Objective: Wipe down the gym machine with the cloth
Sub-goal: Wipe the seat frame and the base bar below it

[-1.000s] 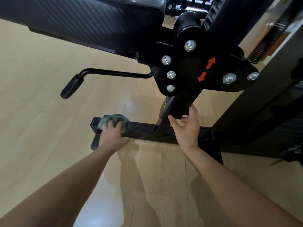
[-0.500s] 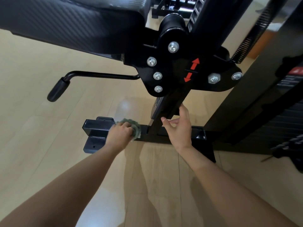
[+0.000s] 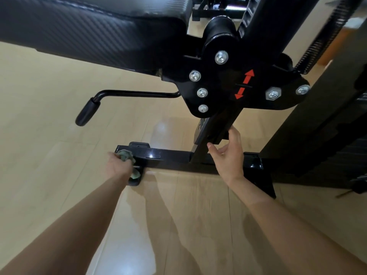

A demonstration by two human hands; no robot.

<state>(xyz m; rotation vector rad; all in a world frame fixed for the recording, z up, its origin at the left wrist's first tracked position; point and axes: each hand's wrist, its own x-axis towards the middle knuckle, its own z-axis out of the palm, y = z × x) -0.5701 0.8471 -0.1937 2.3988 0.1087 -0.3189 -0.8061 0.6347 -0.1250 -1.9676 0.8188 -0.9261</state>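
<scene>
The left hand [image 3: 118, 168], fingers curled round the cloth [image 3: 125, 155], had swept back to the nine-o'clock end of the base bar [image 3: 170, 157], apparently covering its length, while the right hand [image 3: 230, 158] kept its fingers spread.

Pale wood-plank flooring [image 3: 49, 155] is stretching across the view, glare [image 3: 127, 266] shining at six o'clock; an orange-brown surface [image 3: 324, 56] is showing at two o'clock.

I count two hands: one left hand [image 3: 119, 168] and one right hand [image 3: 230, 157]. One green cloth [image 3: 125, 155]. One black gym machine [image 3: 172, 155], with one padded seat [image 3: 89, 32], one lever handle [image 3: 87, 113] and one coil spring [image 3: 317, 40]. Its plate [image 3: 224, 84] carries six silver bolts [image 3: 221, 57] and two red arrows [image 3: 249, 76].
</scene>
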